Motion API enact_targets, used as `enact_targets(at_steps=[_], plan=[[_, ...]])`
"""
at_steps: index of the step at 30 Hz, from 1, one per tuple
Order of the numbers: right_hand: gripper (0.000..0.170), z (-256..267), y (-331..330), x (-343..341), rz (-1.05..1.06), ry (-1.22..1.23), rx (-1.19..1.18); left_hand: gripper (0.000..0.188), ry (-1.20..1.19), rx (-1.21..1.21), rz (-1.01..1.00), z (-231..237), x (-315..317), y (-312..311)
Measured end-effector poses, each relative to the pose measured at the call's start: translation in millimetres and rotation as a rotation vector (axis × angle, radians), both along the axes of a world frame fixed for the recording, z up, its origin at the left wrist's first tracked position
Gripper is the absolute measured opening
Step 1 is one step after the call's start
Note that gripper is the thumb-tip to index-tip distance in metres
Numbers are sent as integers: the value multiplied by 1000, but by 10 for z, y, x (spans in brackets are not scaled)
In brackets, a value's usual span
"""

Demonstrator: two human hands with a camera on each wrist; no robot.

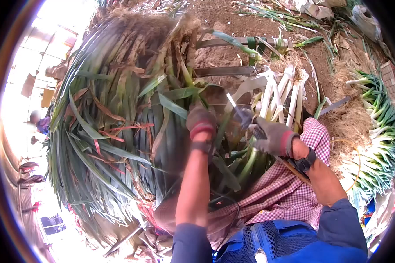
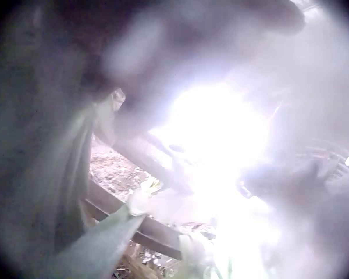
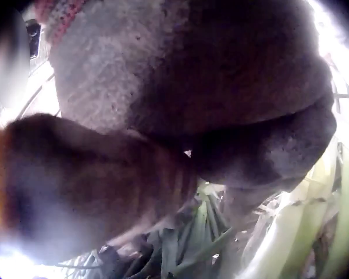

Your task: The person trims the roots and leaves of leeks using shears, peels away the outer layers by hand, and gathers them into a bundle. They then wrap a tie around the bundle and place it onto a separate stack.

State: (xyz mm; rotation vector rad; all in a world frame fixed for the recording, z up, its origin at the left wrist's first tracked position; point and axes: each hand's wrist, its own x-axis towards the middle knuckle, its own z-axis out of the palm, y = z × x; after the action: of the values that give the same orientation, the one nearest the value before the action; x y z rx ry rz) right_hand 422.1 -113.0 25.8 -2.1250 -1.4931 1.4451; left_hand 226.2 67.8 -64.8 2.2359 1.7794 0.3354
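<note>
In the head view, the gloved left hand (image 1: 201, 123) is over the right edge of a big heap of leeks (image 1: 118, 101), amid loose green leaves. It is blurred, and its fingertips are hidden. The left wrist view shows a leaf (image 2: 107, 244) below a blurred dark shape. The gloved right hand (image 1: 272, 136) has its fingers curled round a thin pale-tipped object (image 1: 231, 101) that points up and left. Just beyond it, white leek stems (image 1: 278, 94) stand bundled, roots away from the person. The right glove (image 3: 221, 75) fills much of the right wrist view, above green leaves (image 3: 200, 244).
Metal bars (image 1: 226, 71) lie across a frame over brown soil (image 1: 219, 17) beyond the hands. More leeks (image 1: 375, 127) lie in a row at the far right, roots inward. A checked cloth (image 1: 289, 193) covers the lap. Another person (image 1: 40, 122) is at the far left.
</note>
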Motion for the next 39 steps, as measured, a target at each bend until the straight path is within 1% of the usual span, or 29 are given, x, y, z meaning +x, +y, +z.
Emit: enact_targets(at_steps=[1,2,3,4,5,6,7,8,9,11,12,13,16,17,18,19,20,21,22,23,24,25,27,29,31,33,35,37,39], plan=[[63,-17,2,-17,-2,-2,-1,50,158,-49,60,-46,76,113],[66,-39,-17,-44,91,-31,60,60,242,-3,80,-97,136,184],[70,-63,-45,-63,183,-60,117,60,240,-7,74,-150,191,254],[66,-80,-62,-60,138,-76,183,58,340,-64,143,-113,251,303],[66,-84,-55,-27,132,-81,176,56,440,-120,209,-82,308,327],[66,-67,-52,-9,106,-76,149,48,447,-74,224,-121,312,341],[65,-65,-52,17,82,-73,127,48,444,-78,217,-160,307,346],[66,-106,-73,20,139,-74,94,43,427,-30,200,-192,275,343],[66,-85,-69,26,139,-75,91,38,412,19,186,-216,246,341],[67,21,-67,-7,146,-30,47,35,413,-1,179,-314,189,382],[67,-125,-136,-3,84,-56,182,31,409,-11,170,-339,187,404],[67,-93,-128,19,78,-62,193,31,403,1,166,-364,193,398],[66,43,-149,35,148,-42,14,29,343,11,167,-361,151,269],[66,20,-195,32,149,-42,15,36,319,-17,171,-322,149,246],[68,-29,-246,37,101,-28,80,43,296,-45,173,-283,143,228],[71,-58,-255,48,51,-17,149,43,292,-38,171,-251,127,220],[70,-50,-217,62,69,-55,66,45,256,18,151,-213,113,223],[70,-44,-200,58,67,-62,70,47,219,71,132,-179,117,246],[69,-35,-202,32,121,-68,25,47,213,73,133,-208,114,305],[67,-29,-196,9,175,-75,-21,50,229,45,140,-238,117,375],[63,9,-177,-11,139,-43,-17,54,247,17,145,-268,133,451],[63,-4,-152,12,137,-48,-16,54,242,19,143,-327,162,543],[64,-49,-156,31,16,-78,41,61,349,-30,186,-463,184,663],[65,-8,-158,46,27,-81,16,63,352,-56,163,-474,173,704],[65,64,-199,19,121,-56,-29,66,352,-76,145,-432,161,726],[65,62,-232,21,99,-50,-18,67,285,-230,146,-351,155,695],[68,19,-249,32,59,-91,26,68,264,-236,157,-345,131,607],[67,65,-291,21,72,-58,29,68,243,-242,172,-363,103,497],[66,73,-293,-22,143,-40,6,69,252,-177,185,-411,65,372]])
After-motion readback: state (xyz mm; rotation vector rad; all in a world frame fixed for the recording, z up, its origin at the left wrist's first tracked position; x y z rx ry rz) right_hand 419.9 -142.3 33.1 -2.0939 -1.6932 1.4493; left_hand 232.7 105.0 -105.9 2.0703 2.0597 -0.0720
